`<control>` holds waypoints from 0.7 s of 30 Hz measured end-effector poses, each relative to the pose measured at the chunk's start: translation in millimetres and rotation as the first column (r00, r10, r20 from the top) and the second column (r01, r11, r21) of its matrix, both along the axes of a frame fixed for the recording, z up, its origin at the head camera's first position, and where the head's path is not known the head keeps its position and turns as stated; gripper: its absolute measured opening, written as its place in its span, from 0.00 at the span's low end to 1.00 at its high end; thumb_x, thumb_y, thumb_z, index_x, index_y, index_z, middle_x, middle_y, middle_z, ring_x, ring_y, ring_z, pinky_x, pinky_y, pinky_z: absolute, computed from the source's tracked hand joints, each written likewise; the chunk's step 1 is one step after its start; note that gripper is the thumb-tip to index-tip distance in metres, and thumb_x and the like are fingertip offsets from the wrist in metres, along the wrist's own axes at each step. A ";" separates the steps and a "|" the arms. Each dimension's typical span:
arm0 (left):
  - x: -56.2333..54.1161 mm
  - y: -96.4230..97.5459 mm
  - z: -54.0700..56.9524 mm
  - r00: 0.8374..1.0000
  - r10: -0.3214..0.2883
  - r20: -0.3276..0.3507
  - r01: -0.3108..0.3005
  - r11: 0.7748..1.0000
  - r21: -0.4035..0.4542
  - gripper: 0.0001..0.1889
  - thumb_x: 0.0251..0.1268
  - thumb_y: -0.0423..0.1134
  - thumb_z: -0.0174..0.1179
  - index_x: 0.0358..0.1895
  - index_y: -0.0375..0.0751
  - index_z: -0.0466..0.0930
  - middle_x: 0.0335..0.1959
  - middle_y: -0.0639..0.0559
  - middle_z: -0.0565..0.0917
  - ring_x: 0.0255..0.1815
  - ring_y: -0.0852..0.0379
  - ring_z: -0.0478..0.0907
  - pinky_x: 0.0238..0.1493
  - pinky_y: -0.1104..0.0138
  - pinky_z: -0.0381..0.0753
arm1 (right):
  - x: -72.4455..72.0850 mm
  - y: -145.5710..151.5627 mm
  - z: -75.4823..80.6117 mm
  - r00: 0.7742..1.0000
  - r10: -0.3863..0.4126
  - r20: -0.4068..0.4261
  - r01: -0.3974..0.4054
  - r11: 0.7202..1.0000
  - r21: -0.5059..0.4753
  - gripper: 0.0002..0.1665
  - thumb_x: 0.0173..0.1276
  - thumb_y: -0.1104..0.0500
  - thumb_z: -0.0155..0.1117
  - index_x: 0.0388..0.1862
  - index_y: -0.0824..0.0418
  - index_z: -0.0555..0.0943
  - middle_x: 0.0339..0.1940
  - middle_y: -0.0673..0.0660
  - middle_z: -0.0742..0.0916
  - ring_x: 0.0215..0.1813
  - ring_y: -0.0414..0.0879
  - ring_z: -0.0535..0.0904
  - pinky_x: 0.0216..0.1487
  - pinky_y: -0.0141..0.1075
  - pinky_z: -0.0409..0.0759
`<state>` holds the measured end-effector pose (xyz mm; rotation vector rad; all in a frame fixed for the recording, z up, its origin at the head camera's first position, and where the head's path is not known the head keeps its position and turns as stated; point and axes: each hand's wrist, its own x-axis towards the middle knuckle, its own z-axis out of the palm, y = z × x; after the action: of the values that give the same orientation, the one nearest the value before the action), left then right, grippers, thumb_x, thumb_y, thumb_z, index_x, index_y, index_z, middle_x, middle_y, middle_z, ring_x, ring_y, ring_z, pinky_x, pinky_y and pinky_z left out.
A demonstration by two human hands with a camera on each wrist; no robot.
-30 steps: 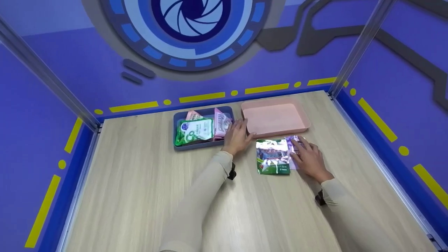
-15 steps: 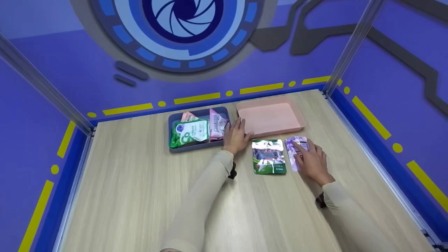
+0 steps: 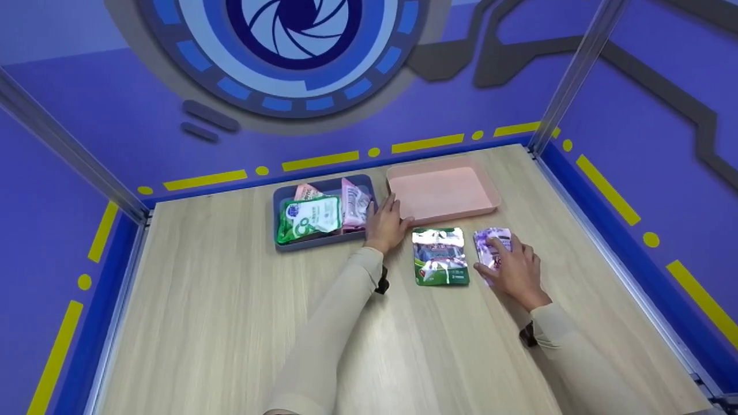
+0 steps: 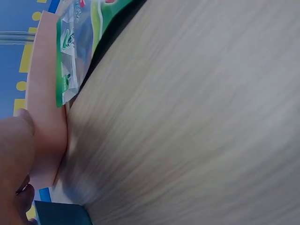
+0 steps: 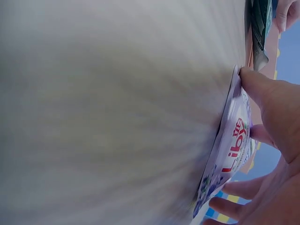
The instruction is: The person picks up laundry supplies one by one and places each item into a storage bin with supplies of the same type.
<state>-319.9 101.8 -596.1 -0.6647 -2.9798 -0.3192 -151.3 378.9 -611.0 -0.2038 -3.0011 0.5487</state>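
A purple Liby packet lies flat on the table, with my right hand spread over it. In the right wrist view the thumb touches the packet's edge and another finger rests on its face. Left of it lies a shiny green pouch, apart from the packet. My left hand rests where two trays meet, its fingers extended: the thumb is at the front corner of the pink tray, the other fingers by the right edge of the blue-grey tray.
Inside the blue-grey tray lie a green-and-white packet, a pink packet and a partly covered peach packet. Both trays stand toward the back of the wooden table. Purple wall panels enclose the table's back and sides.
The purple packet overlapped the green pouch's right edge; it has slid right with my right hand, leaving a gap. My left hand stays at the trays. The head view has shifted slightly.
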 end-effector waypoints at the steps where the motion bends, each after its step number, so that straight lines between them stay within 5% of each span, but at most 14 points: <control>1: 0.1 -0.3 1.3 1.000 -0.001 0.009 0.001 1.000 0.008 0.33 0.79 0.60 0.50 0.73 0.39 0.71 0.80 0.45 0.64 0.79 0.49 0.62 0.80 0.44 0.53 | 0.1 -0.5 0.5 1.000 -0.001 0.002 0.001 1.000 0.001 0.44 0.66 0.37 0.72 0.75 0.52 0.71 0.78 0.77 0.60 0.69 0.81 0.60 0.67 0.74 0.55; 12: 0.5 -8.2 6.4 0.998 0.024 0.056 -0.029 0.996 0.089 0.27 0.79 0.57 0.53 0.65 0.41 0.79 0.78 0.47 0.67 0.79 0.47 0.62 0.80 0.45 0.53 | 1.4 -3.5 3.0 1.000 -0.009 -0.011 0.008 1.000 -0.021 0.39 0.66 0.40 0.72 0.72 0.52 0.73 0.76 0.76 0.65 0.60 0.78 0.65 0.52 0.65 0.65; 21: 1.3 -9.4 6.5 0.996 0.033 0.083 -0.043 0.992 0.121 0.27 0.77 0.58 0.54 0.65 0.41 0.79 0.78 0.47 0.67 0.79 0.48 0.61 0.80 0.46 0.52 | 0.8 -3.4 4.6 0.999 -0.012 0.031 0.013 0.999 -0.040 0.40 0.67 0.40 0.71 0.74 0.53 0.71 0.77 0.76 0.62 0.63 0.78 0.63 0.54 0.65 0.64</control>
<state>-318.6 92.3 -589.5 -0.5948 -3.0134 -0.5341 -150.6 375.5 -606.4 -0.2355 -3.0177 0.6114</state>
